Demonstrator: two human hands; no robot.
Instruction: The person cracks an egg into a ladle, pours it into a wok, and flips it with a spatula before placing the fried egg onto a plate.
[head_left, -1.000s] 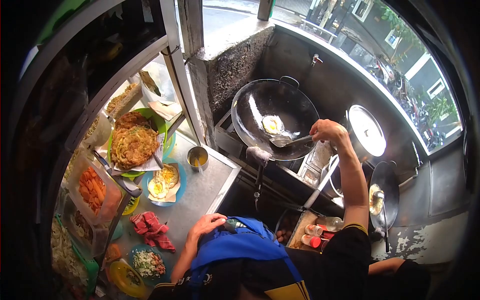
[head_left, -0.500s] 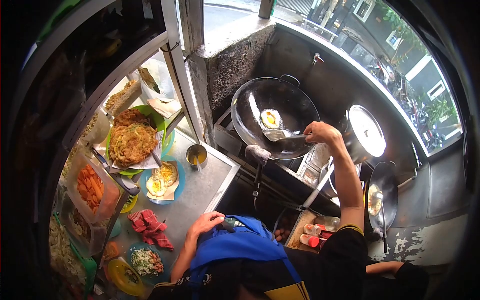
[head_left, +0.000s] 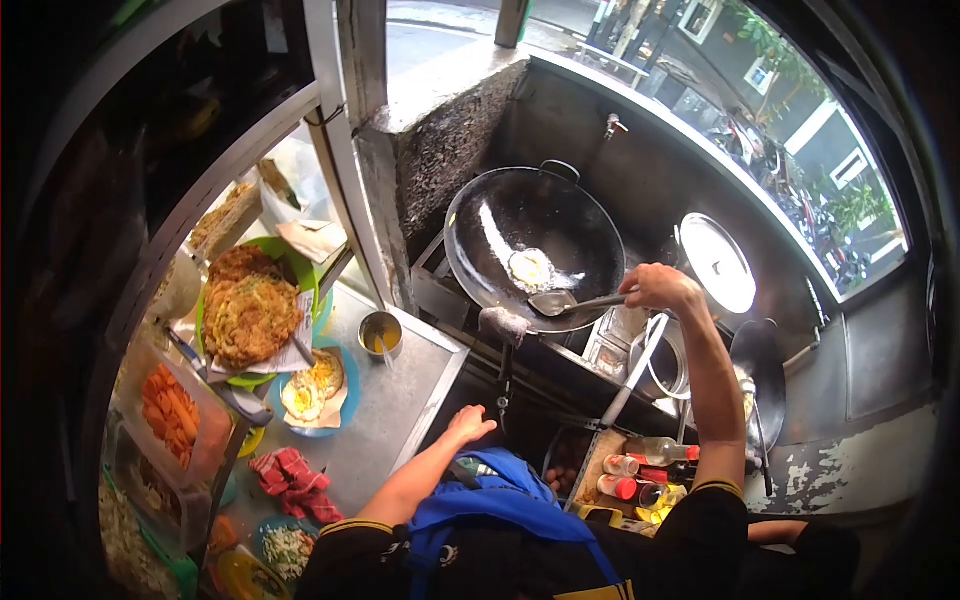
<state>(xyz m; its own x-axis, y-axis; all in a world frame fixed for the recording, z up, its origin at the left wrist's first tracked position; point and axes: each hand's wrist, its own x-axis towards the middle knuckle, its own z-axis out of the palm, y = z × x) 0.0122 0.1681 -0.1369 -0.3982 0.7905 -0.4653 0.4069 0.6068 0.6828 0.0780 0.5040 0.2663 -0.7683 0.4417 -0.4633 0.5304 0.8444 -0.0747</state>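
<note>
Looking down from my head, I am gripping the handle of a metal ladle (head_left: 568, 300) in my right hand (head_left: 660, 287), fingers wrapped tight around its far end. The bowl of the ladle is resting inside the big black wok (head_left: 530, 245), low on its near wall. A fried egg (head_left: 530, 268) is lying in the wok just beyond the ladle's bowl, close beside it; I cannot tell whether the two are touching. The wok is sitting tilted on the stove, far and a little left of my body.

My left hand (head_left: 470, 425) is hanging open, fingers loosely apart, holding nothing, by the near right edge of the steel counter (head_left: 395, 400), just above my blue apron (head_left: 480, 495).

On the counter to the left, a small metal cup (head_left: 379, 333) is standing upright near the far right corner. Beside it on the left, a blue plate (head_left: 312, 385) is holding fried eggs on paper. Farther left, a green plate (head_left: 250, 310) is carrying a stack of large browned omelettes. A red cloth (head_left: 290, 475) is lying crumpled on the near part of the counter.

To the right of the wok, a pot with a shiny lid (head_left: 718, 262) is standing against the far wall. Nearer and right of it, a smaller dark pan (head_left: 760, 375) is sitting. Below my right arm, sauce bottles (head_left: 630, 475) are lying in a box.
</note>
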